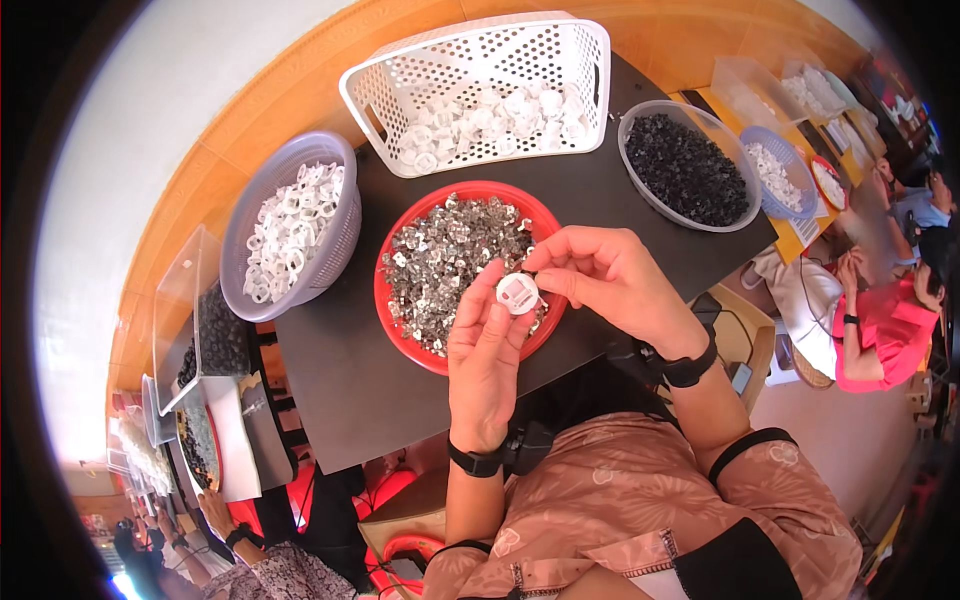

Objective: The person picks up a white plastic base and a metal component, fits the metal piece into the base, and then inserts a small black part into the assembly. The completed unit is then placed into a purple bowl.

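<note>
Over the near right part of a red basin (391, 333), my left hand (483, 350) pinches a small round white plastic part (517, 293) between thumb and fingers. Its face, with a squarish recess, is turned up. My right hand (610, 283) is closed at the right edge of that part, thumb and forefinger close together. Whatever lies between those fingertips is too small or hidden to name. Below both hands, the basin holds a heap of small silvery metal pieces (440, 255).
A purple-grey basket (340, 235) of white parts stands left, a white perforated basket (480, 45) with white caps behind. Far right sits a clear bowl (735, 215) of small black pieces. Clear bins line the left. Other people (885, 335) sit at right and lower left.
</note>
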A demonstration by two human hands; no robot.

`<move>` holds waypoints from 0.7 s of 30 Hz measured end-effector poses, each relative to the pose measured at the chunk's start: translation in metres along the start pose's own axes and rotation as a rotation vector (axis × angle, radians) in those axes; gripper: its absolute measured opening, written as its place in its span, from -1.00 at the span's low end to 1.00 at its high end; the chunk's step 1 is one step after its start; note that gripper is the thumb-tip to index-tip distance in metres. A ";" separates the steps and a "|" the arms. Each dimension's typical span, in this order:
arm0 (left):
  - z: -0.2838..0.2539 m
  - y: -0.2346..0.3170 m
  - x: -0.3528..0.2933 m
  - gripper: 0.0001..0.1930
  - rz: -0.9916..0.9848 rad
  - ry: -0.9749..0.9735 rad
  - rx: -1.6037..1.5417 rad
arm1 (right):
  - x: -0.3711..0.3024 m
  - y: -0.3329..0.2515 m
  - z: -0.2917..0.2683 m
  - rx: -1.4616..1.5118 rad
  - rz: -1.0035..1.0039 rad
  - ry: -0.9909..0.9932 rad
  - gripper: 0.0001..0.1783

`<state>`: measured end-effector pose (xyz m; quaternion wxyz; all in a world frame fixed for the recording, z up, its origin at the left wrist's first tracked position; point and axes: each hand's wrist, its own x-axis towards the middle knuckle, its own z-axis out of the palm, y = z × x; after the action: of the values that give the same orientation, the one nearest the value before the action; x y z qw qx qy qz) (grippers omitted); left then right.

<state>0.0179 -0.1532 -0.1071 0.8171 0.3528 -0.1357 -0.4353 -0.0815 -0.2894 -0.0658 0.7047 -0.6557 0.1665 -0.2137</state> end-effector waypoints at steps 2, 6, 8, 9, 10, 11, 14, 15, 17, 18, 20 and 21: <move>-0.002 -0.001 0.002 -0.57 0.021 0.004 0.021 | 0.000 0.006 -0.002 -0.013 0.002 -0.007 -0.87; -0.007 -0.001 0.001 -0.60 0.080 0.004 0.065 | 0.003 0.015 -0.002 -0.059 -0.021 -0.024 -0.86; -0.010 -0.001 0.003 -0.61 0.069 0.017 0.071 | 0.005 0.014 -0.002 -0.073 0.008 -0.046 -0.85; -0.012 -0.001 0.003 -0.62 0.062 0.029 0.078 | 0.006 0.014 -0.001 -0.088 0.032 -0.071 -0.83; -0.012 0.000 0.004 -0.62 0.061 0.033 0.077 | 0.006 0.014 -0.001 -0.087 0.036 -0.072 -0.83; -0.013 0.001 0.005 -0.65 0.051 0.016 0.084 | 0.005 0.014 0.001 -0.113 0.032 -0.074 -0.82; -0.014 0.002 0.008 -0.66 0.056 0.014 0.121 | 0.006 0.006 0.005 -0.255 0.003 -0.090 -0.77; -0.014 0.002 0.009 -0.65 0.065 0.018 0.153 | 0.005 0.004 0.006 -0.373 -0.027 -0.092 -0.73; -0.016 0.003 0.009 -0.65 0.055 0.012 0.141 | 0.003 0.008 0.011 -0.376 -0.060 -0.082 -0.71; -0.017 0.004 0.009 -0.64 0.043 0.000 0.129 | 0.003 0.009 0.013 -0.381 -0.096 -0.066 -0.68; -0.016 0.004 0.008 -0.64 0.027 0.002 0.104 | 0.001 0.009 0.018 -0.395 -0.149 -0.048 -0.65; -0.015 0.004 0.008 -0.63 0.010 0.000 0.080 | 0.001 0.009 0.019 -0.411 -0.203 -0.025 -0.63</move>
<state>0.0329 -0.1509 -0.1158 0.8045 0.3844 -0.1550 -0.4254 -0.0699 -0.2734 -0.0729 0.5331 -0.8016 0.1308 -0.2369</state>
